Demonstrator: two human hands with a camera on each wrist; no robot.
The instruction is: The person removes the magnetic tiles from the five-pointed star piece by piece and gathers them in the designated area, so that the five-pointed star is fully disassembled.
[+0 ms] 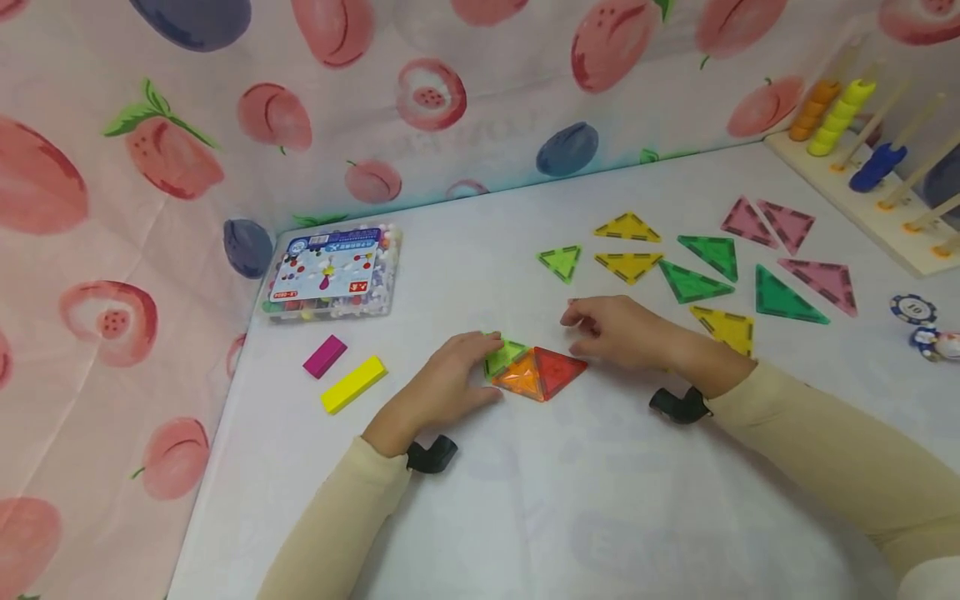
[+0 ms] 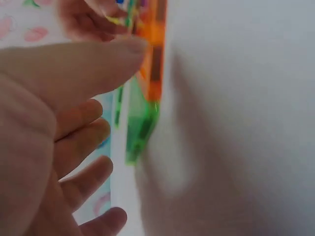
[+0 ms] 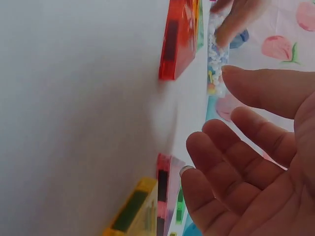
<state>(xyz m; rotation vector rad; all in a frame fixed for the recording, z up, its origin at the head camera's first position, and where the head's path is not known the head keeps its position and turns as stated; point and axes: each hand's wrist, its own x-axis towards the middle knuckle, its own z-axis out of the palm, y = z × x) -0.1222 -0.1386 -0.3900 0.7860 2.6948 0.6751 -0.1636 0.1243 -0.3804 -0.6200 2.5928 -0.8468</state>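
Three translucent triangular magnetic tiles lie edge to edge on the white cloth: a light green tile (image 1: 508, 355), an orange tile (image 1: 524, 378) and a red tile (image 1: 557, 372). My left hand (image 1: 448, 379) is at their left side, fingertips over the green tile's edge. In the left wrist view its thumb (image 2: 106, 61) is beside the orange tile (image 2: 156, 59); whether it touches cannot be told. Just right of the red tile, my right hand (image 1: 626, 333) hovers with relaxed, bent fingers and nothing in them. A yellow tile (image 1: 723, 329) lies beyond its wrist.
Loose yellow tiles (image 1: 628, 267), green tiles (image 1: 712, 257) and pink tiles (image 1: 821, 282) spread at the right. A lime tile (image 1: 561, 262) lies behind the hands. Leftward are a bead box (image 1: 326, 275), a yellow block (image 1: 354, 384) and a magenta block (image 1: 325, 357). A peg stand (image 1: 862, 196) is far right.
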